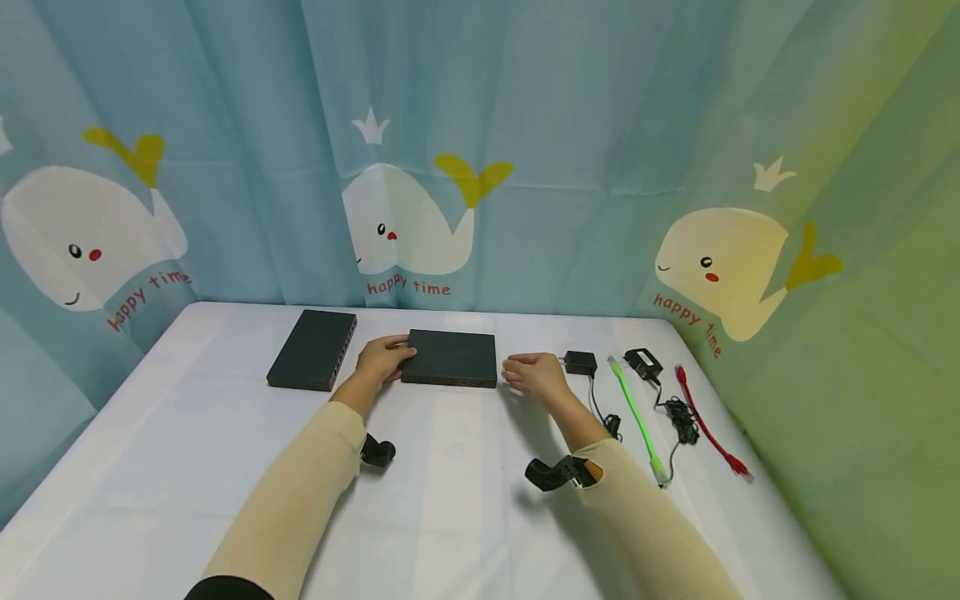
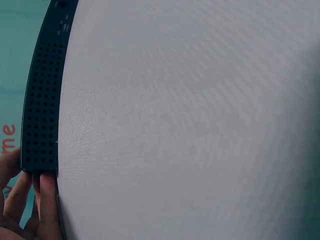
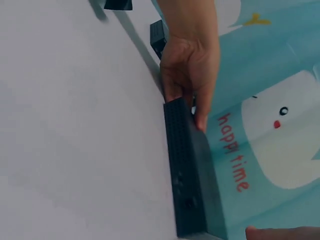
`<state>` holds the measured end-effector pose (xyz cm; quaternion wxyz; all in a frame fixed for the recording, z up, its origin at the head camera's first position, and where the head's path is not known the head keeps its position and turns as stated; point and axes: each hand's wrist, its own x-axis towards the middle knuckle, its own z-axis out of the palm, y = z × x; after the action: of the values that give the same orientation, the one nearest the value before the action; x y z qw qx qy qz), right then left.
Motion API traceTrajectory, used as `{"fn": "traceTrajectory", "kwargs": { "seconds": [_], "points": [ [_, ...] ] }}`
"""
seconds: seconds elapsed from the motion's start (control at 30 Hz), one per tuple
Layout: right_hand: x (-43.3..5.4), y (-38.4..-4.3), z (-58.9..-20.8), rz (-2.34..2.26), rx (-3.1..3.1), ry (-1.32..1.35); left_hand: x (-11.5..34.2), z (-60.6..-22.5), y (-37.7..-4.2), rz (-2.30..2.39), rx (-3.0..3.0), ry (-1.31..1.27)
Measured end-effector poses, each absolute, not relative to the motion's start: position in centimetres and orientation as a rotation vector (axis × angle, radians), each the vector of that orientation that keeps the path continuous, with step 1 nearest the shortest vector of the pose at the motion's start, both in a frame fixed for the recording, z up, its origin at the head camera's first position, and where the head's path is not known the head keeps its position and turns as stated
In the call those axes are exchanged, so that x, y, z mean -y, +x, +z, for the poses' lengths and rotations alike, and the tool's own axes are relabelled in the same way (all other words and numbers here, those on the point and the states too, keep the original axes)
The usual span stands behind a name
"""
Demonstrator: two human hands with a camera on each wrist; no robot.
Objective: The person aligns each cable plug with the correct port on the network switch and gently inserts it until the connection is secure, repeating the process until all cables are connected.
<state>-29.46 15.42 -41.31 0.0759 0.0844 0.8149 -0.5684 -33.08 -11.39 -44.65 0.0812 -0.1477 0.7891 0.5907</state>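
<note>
The head view is bright and even, its soft shadows spreading on the white desk (image 1: 435,508) inward of both arms, the stronger one toward 9 o'clock of the right sleeve (image 1: 660,533). The curtain (image 1: 570,92) takes a yellow-green cast toward 3 o'clock, blue toward 9. Both wrist views are dimmer and cooler. The left one shows fine rippling grain across the white surface, a dark blurred band at 3 o'clock, and lens distortion bowing the black box (image 2: 42,110). The right one looks slightly soft, fine detail murky.
</note>
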Motion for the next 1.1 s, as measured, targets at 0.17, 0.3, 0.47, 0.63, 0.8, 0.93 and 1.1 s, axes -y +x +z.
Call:
{"fn": "traceTrajectory", "kwargs": {
  "seconds": [0.17, 0.3, 0.47, 0.63, 0.8, 0.93, 1.1],
  "points": [
    [-18.4, -27.9, -39.8, -1.652, -2.410, 0.206, 11.3, -44.7, -32.9, 1.746, -2.387, -0.416],
    [-21.2, -26.5, -39.2, -1.618, -2.354, 0.192, 11.5, -44.7, -32.8, 1.734, -2.391, -0.406],
    [-24.1, -25.0, -38.6, -1.503, -2.396, 0.186, 11.6, -44.7, -32.7, 1.721, -2.395, -0.407],
    [-25.7, -24.1, -38.3, -1.421, -2.432, 0.188, 11.6, -44.8, -32.8, 1.723, -2.393, -0.414],
    [-26.2, -24.0, -38.7, -1.437, -2.410, 0.184, 11.5, -44.9, -32.8, 1.739, -2.397, -0.415],
    [-26.5, -24.2, -39.4, -1.484, -2.386, 0.183, 11.4, -44.8, -32.5, 1.764, -2.390, -0.398],
    [-26.5, -24.3, -40.4, -1.434, -2.433, 0.230, 11.3, -44.7, -32.4, 1.777, -2.377, -0.387]
  ]
}}
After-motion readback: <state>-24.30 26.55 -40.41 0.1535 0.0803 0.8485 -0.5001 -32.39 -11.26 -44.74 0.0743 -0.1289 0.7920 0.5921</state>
